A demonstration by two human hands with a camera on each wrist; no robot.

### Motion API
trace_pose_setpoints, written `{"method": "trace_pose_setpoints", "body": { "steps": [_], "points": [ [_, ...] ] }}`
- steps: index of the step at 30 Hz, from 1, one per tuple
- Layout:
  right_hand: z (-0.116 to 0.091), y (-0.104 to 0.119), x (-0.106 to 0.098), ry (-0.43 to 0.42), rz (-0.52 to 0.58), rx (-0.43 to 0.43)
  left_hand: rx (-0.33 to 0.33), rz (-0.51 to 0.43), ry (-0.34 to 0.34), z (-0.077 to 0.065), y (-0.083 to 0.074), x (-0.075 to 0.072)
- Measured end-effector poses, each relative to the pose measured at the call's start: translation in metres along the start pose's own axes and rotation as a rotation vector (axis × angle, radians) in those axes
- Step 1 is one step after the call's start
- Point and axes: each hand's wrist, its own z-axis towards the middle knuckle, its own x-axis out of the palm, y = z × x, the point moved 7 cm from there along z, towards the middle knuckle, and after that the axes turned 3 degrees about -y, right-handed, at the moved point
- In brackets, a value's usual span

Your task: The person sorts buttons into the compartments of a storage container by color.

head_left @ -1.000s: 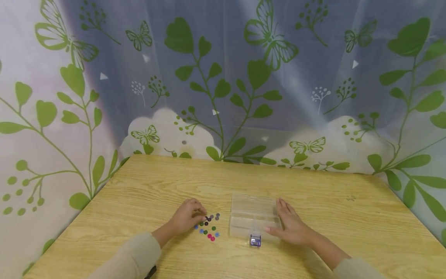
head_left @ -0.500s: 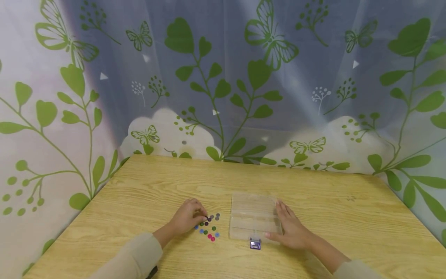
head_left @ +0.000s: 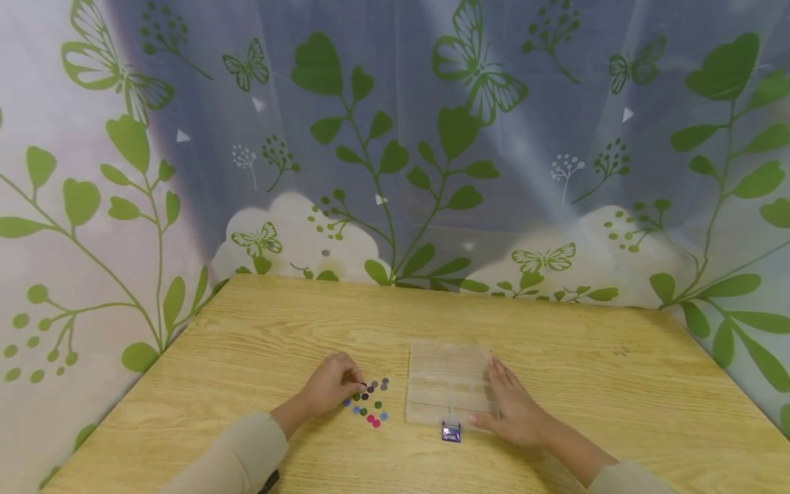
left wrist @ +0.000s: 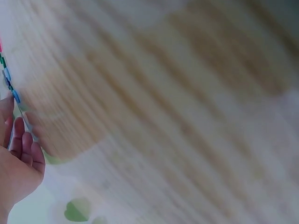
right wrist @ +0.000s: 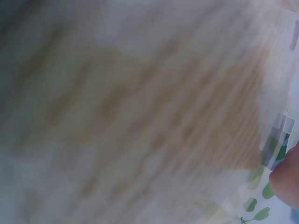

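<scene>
My left hand (head_left: pixel 333 383) is at the left edge of a loose group of small round discs on the wooden table. Its thumb and index finger pinch a dark purple disc (head_left: pixel 363 387). Nearby lie grey discs (head_left: pixel 385 381), green discs (head_left: pixel 378 405), blue discs (head_left: pixel 384 416) and pink discs (head_left: pixel 373 420). To their right is a clear plastic box (head_left: pixel 426 367) with dividers and a blue-purple latch (head_left: pixel 451 431) at its front. My right hand (head_left: pixel 521 412) rests along the box's right side, fingers straight, thumb over the front corner. Only a fingertip of it shows in the right wrist view.
The wooden table (head_left: pixel 296 315) reaches back to a curtain (head_left: pixel 395 137) printed with green leaves and butterflies. More of this cloth hangs at both sides. A dark object (head_left: pixel 269 482) peeks out below the left sleeve (head_left: pixel 241 446).
The latch at the box front now tips further outward than a second ago. Both hands stay nearly in place, and the discs lie as before.
</scene>
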Motion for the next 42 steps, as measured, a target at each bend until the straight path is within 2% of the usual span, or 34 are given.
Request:
{"method": "trace_pose_setpoints", "body": {
  "steps": [11, 26, 42],
  "points": [
    [-0.0005, -0.0034, 0.0036, 0.023, 0.009, 0.028, 0.027, -0.047, 0.035, -0.0027, -0.0031, -0.0023],
    [-0.0049, -0.0003, 0.0044, 0.013, -0.026, 0.015, -0.024, -0.080, 0.046, -0.0017, -0.0002, -0.0029],
    [-0.0075, 0.0006, 0.0016, -0.010, -0.038, 0.030, -0.038, -0.128, 0.033, -0.0016, -0.0095, -0.0036]
  ]
}}
